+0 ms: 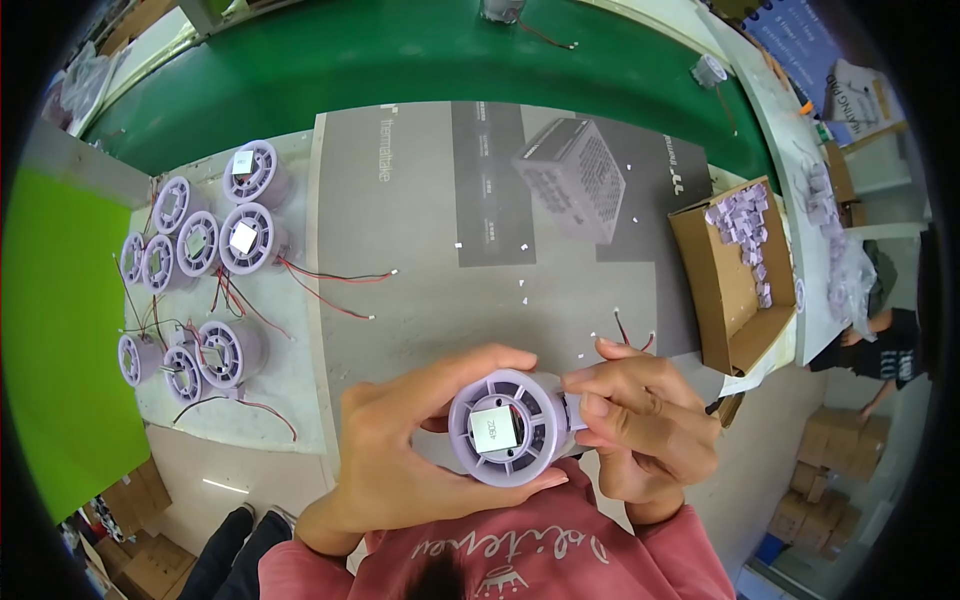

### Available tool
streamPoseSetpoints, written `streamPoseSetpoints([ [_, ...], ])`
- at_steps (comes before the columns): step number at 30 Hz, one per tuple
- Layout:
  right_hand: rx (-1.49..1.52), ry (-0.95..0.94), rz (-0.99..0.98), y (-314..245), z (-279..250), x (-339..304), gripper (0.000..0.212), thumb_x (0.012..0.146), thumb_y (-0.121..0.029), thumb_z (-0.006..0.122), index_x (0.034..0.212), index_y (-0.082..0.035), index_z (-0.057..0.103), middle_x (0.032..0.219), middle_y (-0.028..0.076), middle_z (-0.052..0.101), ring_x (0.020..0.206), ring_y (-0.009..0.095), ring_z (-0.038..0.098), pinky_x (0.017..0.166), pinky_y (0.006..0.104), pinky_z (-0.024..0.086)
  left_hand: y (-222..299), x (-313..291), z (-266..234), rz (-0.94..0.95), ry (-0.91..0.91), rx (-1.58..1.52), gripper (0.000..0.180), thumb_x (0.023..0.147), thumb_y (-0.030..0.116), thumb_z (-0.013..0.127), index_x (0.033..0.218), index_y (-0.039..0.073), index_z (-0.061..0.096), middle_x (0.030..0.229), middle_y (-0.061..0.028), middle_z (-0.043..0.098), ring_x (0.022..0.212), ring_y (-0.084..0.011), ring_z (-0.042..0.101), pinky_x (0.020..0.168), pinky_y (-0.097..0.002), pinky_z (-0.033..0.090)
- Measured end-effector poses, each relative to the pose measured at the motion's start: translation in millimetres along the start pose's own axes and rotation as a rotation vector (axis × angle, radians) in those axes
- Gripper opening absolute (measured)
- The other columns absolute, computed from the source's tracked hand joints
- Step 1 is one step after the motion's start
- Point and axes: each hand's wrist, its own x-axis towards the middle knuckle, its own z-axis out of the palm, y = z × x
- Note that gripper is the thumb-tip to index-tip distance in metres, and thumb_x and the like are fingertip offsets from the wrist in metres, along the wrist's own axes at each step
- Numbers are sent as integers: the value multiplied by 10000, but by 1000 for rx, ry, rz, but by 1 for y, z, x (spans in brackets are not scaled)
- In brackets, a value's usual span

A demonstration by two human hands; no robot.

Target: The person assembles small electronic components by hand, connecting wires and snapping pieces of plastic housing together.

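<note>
The left hand (400, 440) curls firmly round the lilac fan unit (505, 428), by the grey surface's (400, 300) near edge; the right hand (650, 425) bunches at its side, grip unclear — apparently side-fitting, calling next for steady support.

Lilac fans (198, 243) cluster at nine o'clock on a white tabletop (300, 415). A grey mat (400, 300) covers the centre, dotted with white bits (524, 247); a carton (712, 300) sits at its three o'clock edge.
</note>
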Motion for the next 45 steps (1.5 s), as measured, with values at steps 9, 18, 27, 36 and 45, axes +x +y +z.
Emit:
streamPoseSetpoints([
  [9,-56,29,-80,-4,-6,5,223,773,-15,802,962,-49,688,921,117,744,821,243,709,930,454,573,10,15,-4,289,-36,226,616,516,129,967,1054,-15,706,1010,-160,740,921,-240,742,803,-315,597],
  [18,132,72,-27,12,-11,1,291,734,-80,840,998,-32,727,1047,127,744,951,286,707,987,498,528,15,14,2,332,-19,330,645,542,120,946,1114,-14,679,1073,-174,727,965,-251,732,829,-321,585],
  [27,-57,134,-109,-5,-14,-3,215,800,9,761,1007,-30,720,975,110,743,874,257,731,962,449,558,25,8,4,461,73,388,572,641,144,882,1164,39,677,1122,-88,723,882,-187,735,615,-232,558],
  [36,-88,28,-170,-6,-15,10,92,785,50,743,855,4,707,955,99,736,874,242,714,981,472,546,17,17,-6,588,51,500,545,646,168,867,1147,53,687,1081,-62,730,856,-169,734,552,-217,523],
  [45,-87,170,-210,16,-26,30,329,762,-174,834,1008,-12,688,1041,175,733,996,319,706,987,502,525,31,30,-9,233,-80,108,727,596,134,953,1220,15,600,1184,-119,682,1035,-185,690,870,-330,581],
])
